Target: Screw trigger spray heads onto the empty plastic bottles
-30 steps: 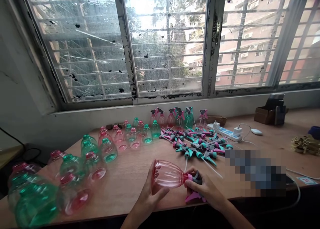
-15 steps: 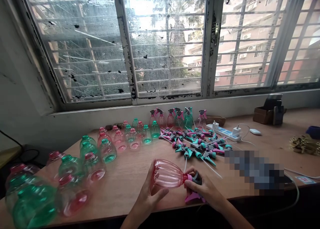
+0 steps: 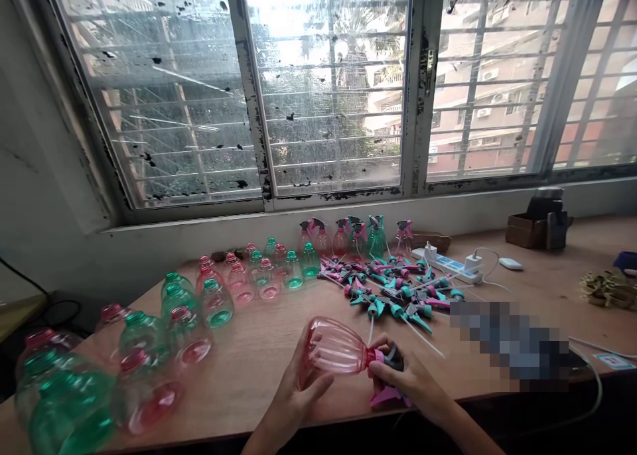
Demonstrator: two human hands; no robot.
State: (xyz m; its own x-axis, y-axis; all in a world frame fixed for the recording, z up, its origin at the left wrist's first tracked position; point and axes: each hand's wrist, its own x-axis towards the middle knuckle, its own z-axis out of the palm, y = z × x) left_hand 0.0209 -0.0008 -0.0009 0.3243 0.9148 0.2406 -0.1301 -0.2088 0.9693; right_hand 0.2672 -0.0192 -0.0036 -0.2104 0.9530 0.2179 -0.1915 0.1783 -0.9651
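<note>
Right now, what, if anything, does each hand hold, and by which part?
The left hand holds a pink bottle, tipped sideways, by its wide base end; the right hand grips the pink-and-black spray head around its collar.

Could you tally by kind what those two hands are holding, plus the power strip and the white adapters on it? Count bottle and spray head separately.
Pink bottle: 1
Spray head: 1
Power strip: 1
White adapters: 2
Total: 5

It seemed a small assembly workshop, with rows of open bottles (image 3: 216,304) and heaped spray heads (image 3: 402,289) on a counter (image 3: 249,369) below barred windows (image 3: 331,110).
</note>
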